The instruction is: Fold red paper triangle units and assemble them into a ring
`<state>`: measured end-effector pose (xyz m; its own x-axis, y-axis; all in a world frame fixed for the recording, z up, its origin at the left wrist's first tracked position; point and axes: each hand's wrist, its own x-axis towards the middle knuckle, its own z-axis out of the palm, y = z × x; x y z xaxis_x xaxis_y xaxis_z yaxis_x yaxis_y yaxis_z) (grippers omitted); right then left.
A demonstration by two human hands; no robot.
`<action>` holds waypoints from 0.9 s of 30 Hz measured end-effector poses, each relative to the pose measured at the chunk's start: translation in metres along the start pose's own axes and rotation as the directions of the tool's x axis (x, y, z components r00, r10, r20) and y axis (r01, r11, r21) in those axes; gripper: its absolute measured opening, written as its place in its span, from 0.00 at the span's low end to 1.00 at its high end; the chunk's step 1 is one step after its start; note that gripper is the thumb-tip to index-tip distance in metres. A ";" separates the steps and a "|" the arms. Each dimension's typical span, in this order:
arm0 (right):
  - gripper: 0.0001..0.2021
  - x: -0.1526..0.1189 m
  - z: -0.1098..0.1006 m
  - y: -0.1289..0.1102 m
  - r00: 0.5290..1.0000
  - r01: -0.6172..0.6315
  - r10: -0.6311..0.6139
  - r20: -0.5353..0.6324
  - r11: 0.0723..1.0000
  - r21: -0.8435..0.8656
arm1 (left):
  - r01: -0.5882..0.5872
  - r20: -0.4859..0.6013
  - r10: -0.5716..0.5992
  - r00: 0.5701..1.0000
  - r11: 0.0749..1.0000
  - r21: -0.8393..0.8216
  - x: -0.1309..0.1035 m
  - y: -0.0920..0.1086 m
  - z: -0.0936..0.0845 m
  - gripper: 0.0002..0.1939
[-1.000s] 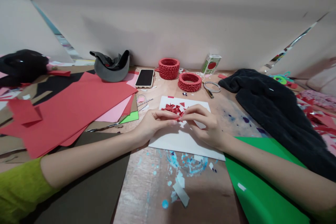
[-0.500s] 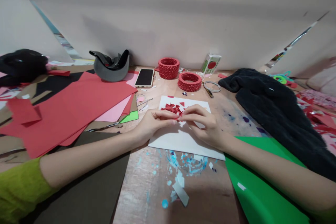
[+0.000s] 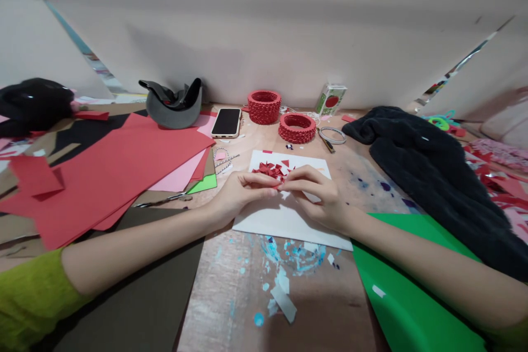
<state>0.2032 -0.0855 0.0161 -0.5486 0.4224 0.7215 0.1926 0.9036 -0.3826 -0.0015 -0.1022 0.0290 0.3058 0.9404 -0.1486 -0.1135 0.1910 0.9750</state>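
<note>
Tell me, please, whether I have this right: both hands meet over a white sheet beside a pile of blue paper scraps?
Not quite: the head view shows the paper scraps are red, not blue. The left hand and right hand do meet over the white sheet.

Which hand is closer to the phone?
Left. The left hand lies on the white sheet, almost straight below the phone in the picture. The right hand sits farther over, on the sheet's other side; both pinch a small red paper piece.

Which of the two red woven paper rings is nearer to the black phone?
The red woven paper ring at the back, close to the wall, beside the black phone; the other red ring sits farther right and forward.
</note>
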 end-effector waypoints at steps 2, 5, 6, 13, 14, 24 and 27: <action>0.15 0.000 0.000 0.000 1.000 -0.008 0.008 0.015 1.000 0.012 | -0.001 0.007 0.001 1.000 1.000 0.016 0.000 0.001 0.000 0.10; 0.17 0.000 0.000 -0.001 0.998 -0.049 0.050 -0.030 0.998 0.045 | 0.005 0.027 -0.006 1.000 1.000 0.023 0.000 0.000 0.000 0.10; 0.18 0.000 0.000 -0.001 0.995 -0.075 0.079 -0.064 0.995 0.070 | 0.008 0.037 -0.008 0.999 1.000 0.015 0.001 -0.001 -0.001 0.09; 0.12 -0.001 -0.001 -0.001 0.975 -0.165 0.193 -0.113 0.963 0.213 | -0.056 0.094 0.053 0.994 0.998 0.026 0.005 -0.009 -0.006 0.10; 0.12 -0.001 -0.001 -0.001 0.976 -0.158 0.183 -0.114 0.968 0.195 | -0.060 0.096 0.056 0.994 0.998 0.034 0.005 -0.009 -0.006 0.10; 0.09 -0.003 0.000 -0.001 0.988 -0.107 0.119 -0.098 0.986 0.126 | -0.051 0.085 0.048 0.995 0.998 0.044 0.004 -0.008 -0.006 0.10; 0.09 -0.003 -0.001 0.000 0.991 -0.103 0.113 -0.077 0.986 0.130 | -0.047 0.080 0.043 0.996 0.998 0.043 0.004 -0.008 -0.006 0.10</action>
<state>0.2053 -0.0871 0.0143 -0.4590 0.5262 0.7158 0.1407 0.8386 -0.5262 -0.0050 -0.0985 0.0200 0.3751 0.9224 -0.0926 -0.0870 0.1345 0.9871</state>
